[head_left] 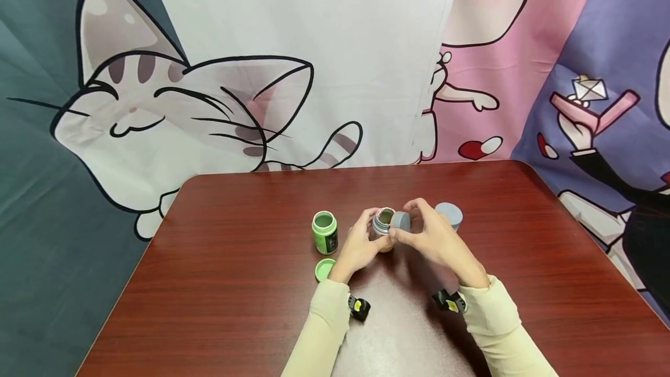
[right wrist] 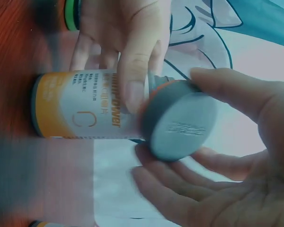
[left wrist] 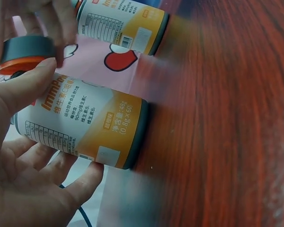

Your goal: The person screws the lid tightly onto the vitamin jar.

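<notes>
My left hand (head_left: 357, 247) grips an orange-and-white vitamin bottle (left wrist: 80, 118), thumb on one side and fingers round the other. The bottle stands upright on the table, its mouth uncovered in the head view. With my right hand (head_left: 439, 238) I pinch its grey cap (right wrist: 182, 120) between thumb and fingers. That cap is tilted on its side right by the bottle's rim, and its orange inner edge shows in the left wrist view. Whether cap and rim touch, I cannot tell.
A green jar (head_left: 324, 231), uncovered, stands left of my left hand, with a green lid (head_left: 324, 269) flat before it, partly behind my wrist. A second orange-and-white bottle (left wrist: 123, 26) with a grey cap stands beyond my right hand. A printed cloth (head_left: 314, 28) hangs behind the brown table (head_left: 235, 284).
</notes>
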A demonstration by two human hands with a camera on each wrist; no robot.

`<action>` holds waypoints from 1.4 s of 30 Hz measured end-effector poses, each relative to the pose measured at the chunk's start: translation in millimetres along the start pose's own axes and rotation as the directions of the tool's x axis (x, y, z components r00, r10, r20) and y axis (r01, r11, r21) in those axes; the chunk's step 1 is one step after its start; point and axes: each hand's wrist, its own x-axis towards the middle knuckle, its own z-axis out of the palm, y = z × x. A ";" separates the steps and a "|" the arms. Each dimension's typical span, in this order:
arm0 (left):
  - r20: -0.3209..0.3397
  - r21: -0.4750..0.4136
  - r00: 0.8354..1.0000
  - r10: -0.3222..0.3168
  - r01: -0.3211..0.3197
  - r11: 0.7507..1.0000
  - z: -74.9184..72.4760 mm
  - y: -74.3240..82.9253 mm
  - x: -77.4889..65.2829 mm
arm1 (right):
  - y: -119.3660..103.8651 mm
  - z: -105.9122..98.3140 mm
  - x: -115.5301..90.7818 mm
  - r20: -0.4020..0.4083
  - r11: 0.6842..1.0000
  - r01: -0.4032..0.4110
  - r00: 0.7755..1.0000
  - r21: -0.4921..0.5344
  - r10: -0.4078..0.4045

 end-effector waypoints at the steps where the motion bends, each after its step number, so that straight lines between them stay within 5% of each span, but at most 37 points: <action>1: -0.005 0.008 1.000 -0.007 0.007 1.000 0.3 0.4 -0.1 | 0.1 0.7 0.6 -0.029 1.000 0.021 0.999 0.002 -0.021; 7: -0.003 0.061 1.000 -0.029 0.029 0.998 0.2 2.4 -1.2 | 1.7 13.5 5.2 -0.172 0.976 0.213 0.964 0.039 -0.204; 16: 0.013 0.134 0.999 -0.046 0.044 0.990 -0.2 5.3 -1.6 | 10.3 34.3 9.5 -0.213 0.927 0.371 0.902 -0.060 -0.375; 24: 0.028 0.135 0.997 -0.065 0.061 0.989 -0.6 5.0 -1.4 | 13.4 39.1 11.0 -0.192 0.925 0.379 0.909 0.013 -0.370; 31: 0.026 0.136 0.997 -0.077 0.073 0.988 -2.7 4.3 -0.2 | 17.2 42.4 14.5 -0.187 0.894 0.406 0.909 0.191 -0.373; 42: 0.022 0.115 0.997 -0.072 0.069 0.991 -0.2 2.0 -0.9 | 15.5 43.4 11.9 -0.255 0.935 0.355 0.904 0.002 -0.343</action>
